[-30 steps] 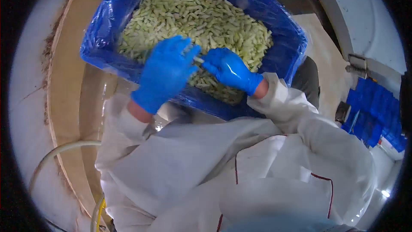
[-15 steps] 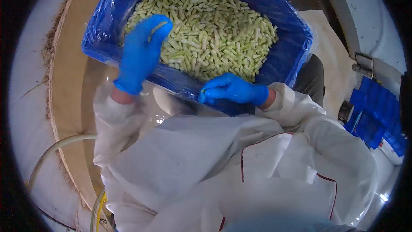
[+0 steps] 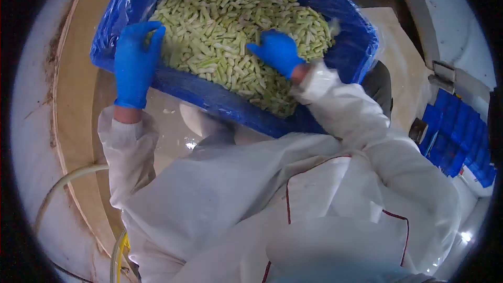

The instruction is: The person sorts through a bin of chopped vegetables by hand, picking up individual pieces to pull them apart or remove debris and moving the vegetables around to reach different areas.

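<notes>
Pale green cut vegetable pieces [image 3: 215, 36] fill a blue crate [image 3: 209, 94] lined with clear plastic film. My left hand [image 3: 137, 63], in a blue glove, is raised over the crate's left front corner. Its thumb and index fingertips come together in a pinch; whatever is between them is too small to make out. Over the right part of the pile is my right hand [image 3: 279, 52], also gloved in blue, palm down, with the thumb apart from the curled fingers. Its fingertips are partly hidden against the pieces.
Blue stacked containers [image 3: 455, 133] stand at the right. A pale hose [image 3: 68, 178] curves along the lower left, beside a tan curved surface [image 3: 78, 89]. Someone's dark-clothed leg [image 3: 377, 86] shows by the crate's right side. A metal bracket [image 3: 444, 72] sits at the upper right.
My right hand has moved from the crate's front rim up over the pile, and its pinch has loosened. My left hand has shifted left and slightly down, still pinched.
</notes>
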Action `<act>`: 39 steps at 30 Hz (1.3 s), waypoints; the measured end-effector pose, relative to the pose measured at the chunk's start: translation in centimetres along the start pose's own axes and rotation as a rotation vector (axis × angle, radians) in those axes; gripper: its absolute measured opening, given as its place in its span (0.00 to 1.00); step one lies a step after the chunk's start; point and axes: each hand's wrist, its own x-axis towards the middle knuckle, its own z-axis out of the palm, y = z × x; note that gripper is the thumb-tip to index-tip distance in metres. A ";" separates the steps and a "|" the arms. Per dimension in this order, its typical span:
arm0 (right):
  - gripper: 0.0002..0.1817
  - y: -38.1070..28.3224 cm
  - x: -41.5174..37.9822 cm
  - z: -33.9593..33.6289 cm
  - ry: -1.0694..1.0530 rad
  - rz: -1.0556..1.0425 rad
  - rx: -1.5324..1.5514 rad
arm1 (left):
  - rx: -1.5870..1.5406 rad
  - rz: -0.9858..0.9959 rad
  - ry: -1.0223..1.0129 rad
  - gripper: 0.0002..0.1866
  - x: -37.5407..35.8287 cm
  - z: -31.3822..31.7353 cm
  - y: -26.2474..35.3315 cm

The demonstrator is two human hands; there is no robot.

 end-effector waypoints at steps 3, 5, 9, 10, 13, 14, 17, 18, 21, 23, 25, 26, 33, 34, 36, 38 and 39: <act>0.19 0.0 -0.2 1.8 0.173 -0.201 0.175 | -0.003 0.180 -0.049 0.12 0.3 0.7 1.9; 0.18 -0.7 -2.1 0.5 0.047 -0.217 0.340 | 0.118 0.423 -0.066 0.15 -0.3 1.9 3.8; 0.18 -3.4 -5.6 -4.5 -0.036 -0.235 0.581 | 0.062 0.565 -0.344 0.17 -2.4 4.5 8.4; 0.17 -3.7 -6.1 -5.1 -0.048 -0.246 0.657 | 0.060 0.478 -0.486 0.16 -3.3 5.2 9.4; 0.15 -3.5 -7.2 -6.9 -0.133 -0.273 0.776 | 0.136 0.403 -0.755 0.13 -3.7 5.1 10.5; 0.15 -3.3 -7.5 -7.6 -0.194 -0.275 0.744 | 0.174 0.410 -0.818 0.12 -3.7 5.1 10.8; 0.15 -3.1 -8.0 -8.4 -0.312 -0.279 0.752 | 0.038 0.438 -0.763 0.10 -4.6 5.4 10.8; 0.15 -3.1 -8.0 -8.5 -0.336 -0.281 0.771 | -0.037 0.426 -0.716 0.10 -4.6 5.2 11.0; 0.17 -3.4 -8.6 -8.7 -0.416 -0.032 1.315 | -0.138 0.433 -0.563 0.08 -4.0 4.3 11.9; 0.16 -4.5 -9.0 -7.3 -0.505 0.077 1.992 | -0.038 0.500 -0.456 0.07 -3.5 3.6 12.8; 0.15 -5.0 -9.0 -6.6 -0.558 0.133 2.284 | 0.002 0.593 -0.390 0.07 -2.9 3.6 13.3; 0.15 -5.0 -8.9 -6.7 -0.574 0.127 2.234 | 0.024 0.637 -0.354 0.07 -2.6 3.7 13.3; 0.14 0.0 -7.1 -7.7 -0.481 0.067 1.302 | 0.204 0.225 -0.162 0.14 -0.5 3.8 4.6; 0.15 1.3 -6.7 -8.0 -0.450 0.037 1.123 | 0.256 0.243 -0.173 0.16 0.4 2.6 4.1; 0.20 5.7 -6.6 -6.3 0.039 -0.280 0.569 | 0.379 0.266 -0.127 0.19 1.1 0.8 3.1; 0.28 11.6 -5.0 -4.6 0.272 -0.028 0.352 | 0.520 0.286 -0.008 0.20 0.8 -0.4 1.8; 0.32 12.8 -4.0 -3.8 0.241 -0.022 0.194 | 0.451 0.221 -0.014 0.18 0.3 -0.6 0.9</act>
